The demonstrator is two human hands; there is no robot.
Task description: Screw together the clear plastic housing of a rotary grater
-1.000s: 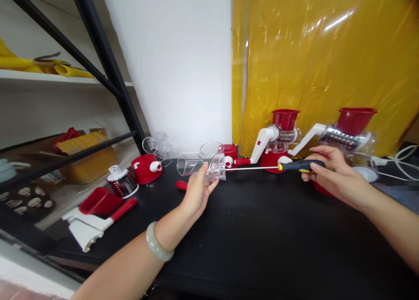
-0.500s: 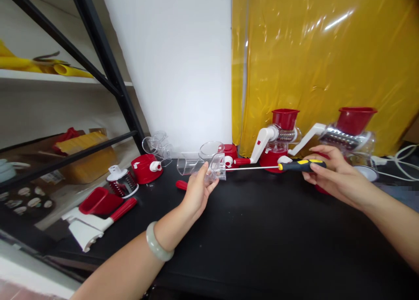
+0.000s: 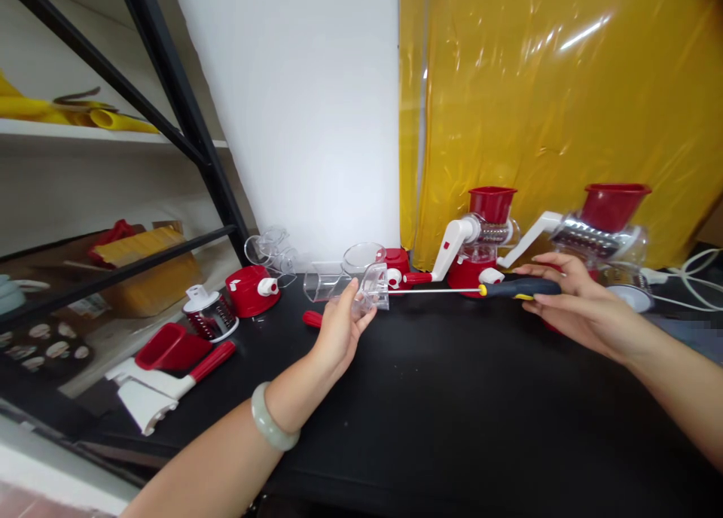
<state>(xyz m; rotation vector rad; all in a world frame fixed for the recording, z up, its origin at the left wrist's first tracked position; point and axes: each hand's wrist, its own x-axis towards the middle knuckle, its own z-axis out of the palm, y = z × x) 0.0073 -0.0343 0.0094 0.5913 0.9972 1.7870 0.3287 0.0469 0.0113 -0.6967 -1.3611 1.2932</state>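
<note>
My left hand (image 3: 346,315) is closed round a clear plastic grater housing (image 3: 327,283), lifted above the black table. In my right hand (image 3: 576,300) is a screwdriver (image 3: 523,287) with a dark blue and yellow handle, gripped between thumb and fingers. Its thin shaft lies level and points left, reaching the right end of the clear housing. Whether the tip meets a screw there is too small to tell. Behind the housing sits a red grater base (image 3: 398,262) with a white knob. A red handle end (image 3: 312,319) shows below the housing.
Two rotary graters with red hoppers (image 3: 492,203) (image 3: 615,205) stand at the back right. To the left are another red base (image 3: 252,292), a drum grater (image 3: 210,312), a red hopper (image 3: 172,346) and a white crank (image 3: 144,397). A black shelf frame (image 3: 206,172) rises on the left.
The screwdriver handle has turned about its own axis, showing less yellow. My right-hand fingers have shifted slightly on it. My left hand and the clear housing have hardly moved.
</note>
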